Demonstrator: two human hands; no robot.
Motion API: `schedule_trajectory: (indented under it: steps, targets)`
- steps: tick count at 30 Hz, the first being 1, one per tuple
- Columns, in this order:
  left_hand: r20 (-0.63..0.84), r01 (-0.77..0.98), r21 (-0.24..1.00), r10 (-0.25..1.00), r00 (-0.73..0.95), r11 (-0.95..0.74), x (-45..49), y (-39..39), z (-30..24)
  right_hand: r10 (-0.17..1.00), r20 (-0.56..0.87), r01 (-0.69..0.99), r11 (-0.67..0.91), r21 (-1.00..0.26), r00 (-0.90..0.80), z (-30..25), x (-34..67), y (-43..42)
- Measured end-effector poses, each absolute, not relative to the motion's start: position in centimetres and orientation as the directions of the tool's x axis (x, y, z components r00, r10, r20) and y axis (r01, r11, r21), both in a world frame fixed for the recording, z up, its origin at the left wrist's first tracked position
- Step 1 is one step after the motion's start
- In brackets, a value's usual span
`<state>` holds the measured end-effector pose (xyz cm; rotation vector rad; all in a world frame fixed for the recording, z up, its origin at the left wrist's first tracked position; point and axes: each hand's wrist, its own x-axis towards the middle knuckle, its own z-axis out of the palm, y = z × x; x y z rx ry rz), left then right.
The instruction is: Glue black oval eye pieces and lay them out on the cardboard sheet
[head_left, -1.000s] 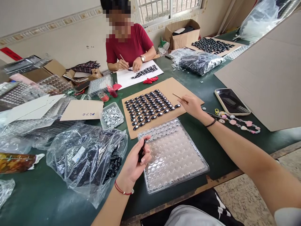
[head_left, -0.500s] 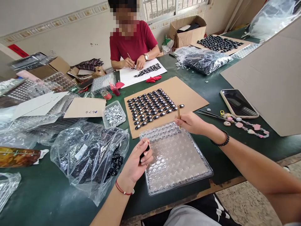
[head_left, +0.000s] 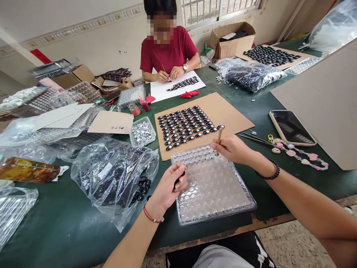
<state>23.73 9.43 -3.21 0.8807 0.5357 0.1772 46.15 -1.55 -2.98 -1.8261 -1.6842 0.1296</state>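
My left hand (head_left: 167, 188) is closed around a small black piece (head_left: 179, 179), mostly hidden by the fingers, beside the left edge of a clear plastic tray (head_left: 217, 190). Between the fingertips of my right hand (head_left: 234, 149) is a thin tan stick (head_left: 220, 134), held nearly upright. Its lower end points down at the dimpled pockets near the tray's far right corner; whether it touches them I cannot tell. Beyond the tray, glossy black oval pieces (head_left: 184, 125) lie in rows on a brown cardboard sheet (head_left: 225, 108).
Left of the tray lie a plastic bag of black pieces (head_left: 111, 178) and a tub of silvery bits (head_left: 142, 133). To the right are tweezers (head_left: 253, 138), a phone (head_left: 292, 127) and a beaded strap (head_left: 305, 156). Across the table a person in red (head_left: 170, 56) works on white paper.
The camera view has swung a little left, so everything sits further right in the picture. Both hands keep their grips and nearly the same places by the tray.
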Motion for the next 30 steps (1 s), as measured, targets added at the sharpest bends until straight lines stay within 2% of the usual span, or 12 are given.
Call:
schedule_trajectory:
  steps: [3,6,9,11,13,16,20,24,30]
  targets:
    - [-0.346,0.148,0.891,0.432,0.832,0.43,23.7,8.8,-3.3,0.857,0.491,0.814,0.173,-0.555,0.153,-1.9,44.3,-2.2]
    - [-0.181,0.225,0.974,0.56,0.808,-0.01,23.6,7.8,-2.9,0.816,0.574,0.763,0.329,-0.556,0.066,-1.5,41.8,-2.7]
    - [0.063,0.193,0.89,0.53,0.846,-0.414,23.3,7.0,-2.5,0.806,0.586,0.788,0.415,-0.455,-0.086,-1.9,39.7,-2.9]
    - [0.153,0.147,0.814,0.451,0.879,-0.562,23.0,6.6,-2.5,0.79,0.593,0.806,0.447,-0.387,-0.154,-2.1,38.8,-3.1]
    - [0.152,0.154,0.746,0.391,0.908,-0.648,22.9,6.4,-2.6,0.765,0.621,0.806,0.471,-0.359,-0.17,-2.2,38.3,-3.2]
    - [0.124,0.2,0.692,0.387,0.913,-0.693,23.0,6.4,-2.9,0.728,0.667,0.802,0.488,-0.344,-0.157,-2.2,38.0,-3.3]
    - [0.094,0.234,0.71,0.419,0.903,-0.664,23.1,6.7,-2.7,0.724,0.677,0.811,0.472,-0.347,-0.132,-2.7,38.1,-3.4]
    - [0.044,0.259,0.765,0.449,0.892,-0.59,23.2,7.0,-2.4,0.713,0.695,0.788,0.478,-0.389,-0.09,-3.5,38.2,-3.3]
    - [-0.035,0.341,0.843,0.589,0.807,-0.416,23.4,7.9,-2.4,0.704,0.71,0.775,0.451,-0.444,-0.003,-3.8,38.6,-3.1]
